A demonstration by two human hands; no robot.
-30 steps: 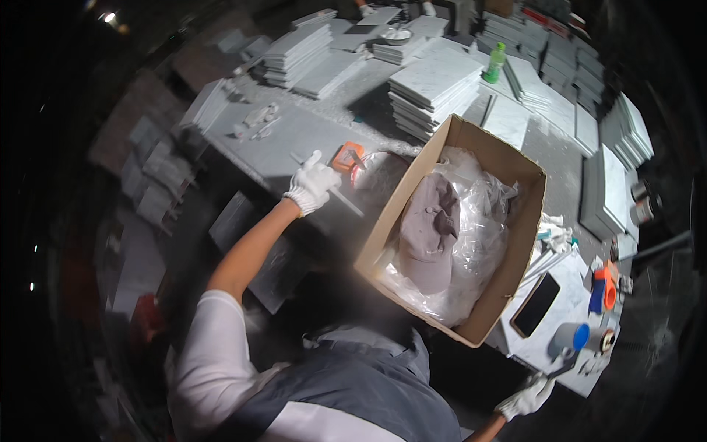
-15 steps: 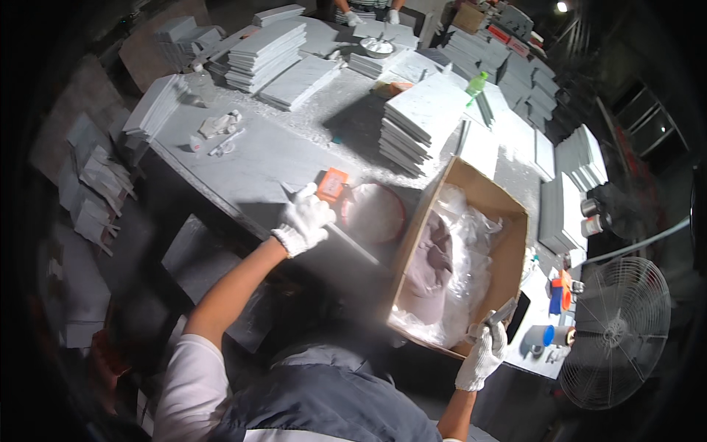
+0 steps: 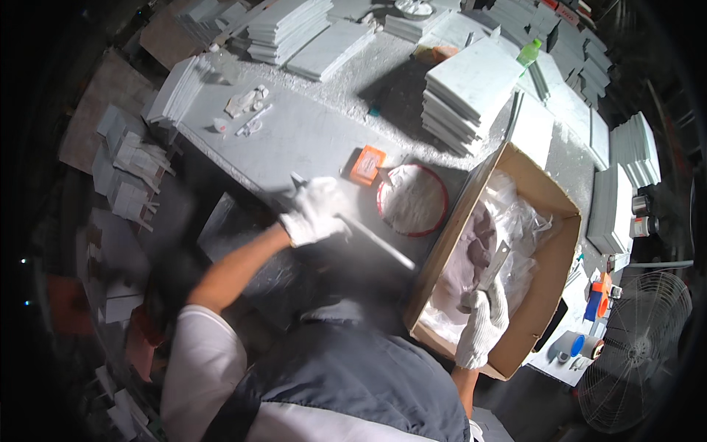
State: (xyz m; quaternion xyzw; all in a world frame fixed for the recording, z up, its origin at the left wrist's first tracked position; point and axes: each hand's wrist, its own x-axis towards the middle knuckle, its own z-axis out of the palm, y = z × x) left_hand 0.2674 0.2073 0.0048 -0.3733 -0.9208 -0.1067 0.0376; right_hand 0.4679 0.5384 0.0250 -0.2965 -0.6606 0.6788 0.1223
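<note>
At the surface (image 3: 294, 136), around one open carton (image 3: 546, 298) at near right, the step appeared to be two-handed handling of tools; the next move seemed to require clearance from the carton walls. One red-rimmed dish (image 3: 414, 235) lay left of the carton. The left hand (image 3: 317, 211) had its fingers closed around one pale strip (image 3: 379, 243), near left; the right hand (image 3: 484, 324) gripped one flat metal tool (image 3: 495, 265) over the carton's interior. One orange box (image 3: 367, 165) lay left of the dish.
</note>
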